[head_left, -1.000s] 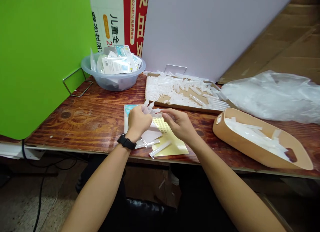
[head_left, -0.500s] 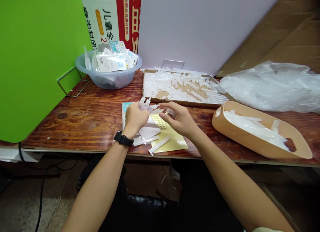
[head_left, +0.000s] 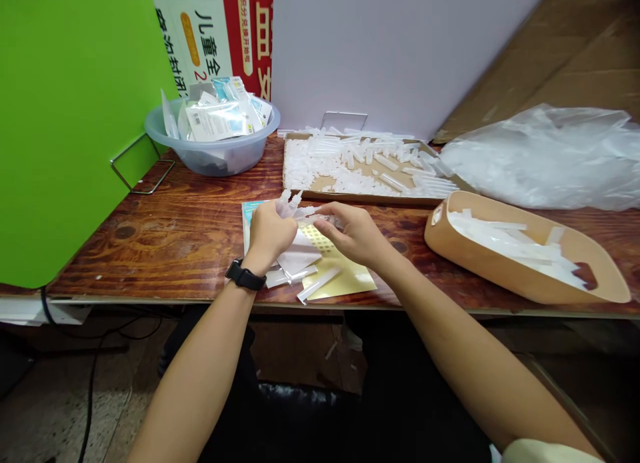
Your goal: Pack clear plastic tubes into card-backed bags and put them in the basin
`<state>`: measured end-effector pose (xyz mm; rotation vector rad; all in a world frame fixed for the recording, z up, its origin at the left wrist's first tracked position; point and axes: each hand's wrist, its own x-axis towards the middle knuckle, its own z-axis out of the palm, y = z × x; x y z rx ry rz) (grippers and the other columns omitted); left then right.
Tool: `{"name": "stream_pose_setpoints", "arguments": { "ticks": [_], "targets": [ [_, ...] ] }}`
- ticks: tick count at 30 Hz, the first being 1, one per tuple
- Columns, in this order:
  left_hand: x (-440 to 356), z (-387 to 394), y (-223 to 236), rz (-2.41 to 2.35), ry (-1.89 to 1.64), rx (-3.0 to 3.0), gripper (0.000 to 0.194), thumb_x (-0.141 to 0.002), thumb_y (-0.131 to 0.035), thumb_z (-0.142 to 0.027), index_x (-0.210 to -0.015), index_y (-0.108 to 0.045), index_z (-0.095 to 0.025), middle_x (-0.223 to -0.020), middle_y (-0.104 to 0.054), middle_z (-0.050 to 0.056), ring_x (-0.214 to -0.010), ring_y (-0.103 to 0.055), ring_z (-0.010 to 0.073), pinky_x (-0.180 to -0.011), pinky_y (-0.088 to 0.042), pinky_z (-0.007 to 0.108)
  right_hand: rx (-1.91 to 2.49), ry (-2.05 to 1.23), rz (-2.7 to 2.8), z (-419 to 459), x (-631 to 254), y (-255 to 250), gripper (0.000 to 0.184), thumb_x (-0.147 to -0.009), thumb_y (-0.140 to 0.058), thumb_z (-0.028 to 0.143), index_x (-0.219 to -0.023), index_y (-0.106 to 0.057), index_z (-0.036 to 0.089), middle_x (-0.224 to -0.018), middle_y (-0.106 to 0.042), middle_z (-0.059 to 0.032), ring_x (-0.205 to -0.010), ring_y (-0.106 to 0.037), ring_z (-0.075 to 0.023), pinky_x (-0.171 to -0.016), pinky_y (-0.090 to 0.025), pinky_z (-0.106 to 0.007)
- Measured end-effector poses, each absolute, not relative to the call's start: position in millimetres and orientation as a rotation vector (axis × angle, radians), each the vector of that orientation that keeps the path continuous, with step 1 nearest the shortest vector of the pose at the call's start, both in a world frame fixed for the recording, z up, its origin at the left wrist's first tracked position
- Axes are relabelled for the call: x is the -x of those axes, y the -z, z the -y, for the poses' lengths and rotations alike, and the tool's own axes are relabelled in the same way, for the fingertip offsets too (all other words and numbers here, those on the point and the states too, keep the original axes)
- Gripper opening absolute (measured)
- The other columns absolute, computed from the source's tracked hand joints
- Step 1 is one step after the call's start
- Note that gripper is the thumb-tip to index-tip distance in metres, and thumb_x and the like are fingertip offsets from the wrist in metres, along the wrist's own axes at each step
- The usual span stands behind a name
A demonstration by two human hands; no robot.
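Observation:
My left hand (head_left: 273, 228), with a black watch on its wrist, is closed around several clear plastic dropper tubes (head_left: 293, 202) whose narrow nozzles stick out past the fingers. Close by on the right, my right hand (head_left: 353, 230) has its thumb and index finger bent together at the nozzle of one tube. Small clear plastic pieces (head_left: 336, 220) show inside its curled fingers, too blurred to make out fully. Under the hands lie a yellow sticker sheet (head_left: 350, 280) with round dots, white packets (head_left: 299, 255) and flat clear sleeves (head_left: 320, 283).
Behind the hands, a shallow cardboard tray (head_left: 363, 195) holds loose white caps and clear tubes. A blue basin (head_left: 215, 156) of packaged items stands back left. At right are a tan basket (head_left: 480, 266) of white plastic pieces and a large clear bag (head_left: 545, 160). A green panel (head_left: 70, 130) borders the left.
The right fingertips have shifted slightly left, against the tube's nozzle. My left hand keeps its hold on the tubes. The view has tilted a little.

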<state>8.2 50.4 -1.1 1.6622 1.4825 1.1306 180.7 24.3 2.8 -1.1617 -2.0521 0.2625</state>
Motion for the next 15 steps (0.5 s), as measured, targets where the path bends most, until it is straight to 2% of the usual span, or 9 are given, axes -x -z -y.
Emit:
{"name": "stream_pose_setpoints", "arguments": {
  "ticks": [3,5,8,10,13,15],
  "targets": [
    [-8.2,-49.6,0.7,-1.492,-1.128,-1.694,0.008,-0.057,-0.05,-0.009,-0.056,-0.052,-0.017,-0.056,-0.054,-0.001,-0.056,-0.047,0.0129,-0.053,-0.031,0.024,1.127,-0.249,2.096,-23.0,-180.7,-3.8,0.032,-0.089,-0.053,0.045,-0.098,-0.062,0.016,-0.091,-0.069,-0.0098,-0.079,-0.062,-0.021,-0.07,-0.046,-0.031],
    [-8.2,-48.9,0.8,-1.51,-1.119,-1.729,0.008,-0.058,-0.05,-0.009,-0.057,-0.052,-0.017,-0.056,-0.053,-0.001,-0.057,-0.047,0.0132,-0.053,-0.031,0.025,1.152,-0.244,2.114,-23.8,-179.9,-3.6,0.036,-0.091,-0.047,0.047,-0.082,-0.063,0.016,-0.077,-0.066,-0.0073,-0.069,-0.059,-0.0186,-0.065,-0.043,-0.029],
    [-8.0,-48.4,0.5,-1.521,-1.114,-1.757,0.007,-0.058,-0.052,-0.01,-0.058,-0.052,-0.017,-0.058,-0.054,0.0,-0.058,-0.047,0.0136,-0.054,-0.031,0.025,1.223,-0.318,2.112,-25.5,-179.6,-2.8,0.053,-0.093,-0.04,0.055,-0.061,-0.057,0.017,-0.058,-0.057,-0.003,-0.056,-0.052,-0.0149,-0.056,-0.038,-0.027],
    [-7.7,-48.2,-0.2,-1.522,-1.121,-1.748,0.008,-0.057,-0.051,-0.009,-0.058,-0.052,-0.017,-0.058,-0.053,0.0,-0.058,-0.047,0.0137,-0.054,-0.03,0.025,1.219,-0.344,2.077,-25.3,-180.3,-2.7,0.049,-0.091,-0.044,0.056,-0.069,-0.062,0.017,-0.064,-0.062,-0.0037,-0.06,-0.056,-0.0158,-0.058,-0.04,-0.027],
    [-7.3,-47.7,-1.9,-1.526,-1.125,-1.73,0.009,-0.057,-0.05,-0.008,-0.055,-0.049,-0.017,-0.056,-0.051,-0.001,-0.056,-0.045,0.0128,-0.053,-0.029,0.025,1.155,-0.287,2.067,-22.9,-181.4,-3.2,0.036,-0.086,-0.057,0.049,-0.1,-0.065,0.016,-0.088,-0.069,-0.0077,-0.076,-0.062,-0.0197,-0.068,-0.046,-0.029],
    [-7.2,-47.1,-2.8,-1.534,-1.116,-1.741,0.011,-0.057,-0.05,-0.008,-0.053,-0.047,-0.017,-0.055,-0.05,-0.001,-0.055,-0.044,0.0123,-0.053,-0.028,0.025,1.135,-0.252,2.101,-21.5,-181.4,-3.3,0.032,-0.085,-0.058,0.042,-0.104,-0.063,0.016,-0.091,-0.069,-0.0087,-0.076,-0.062,-0.0202,-0.069,-0.046,-0.029]
  ]
}}
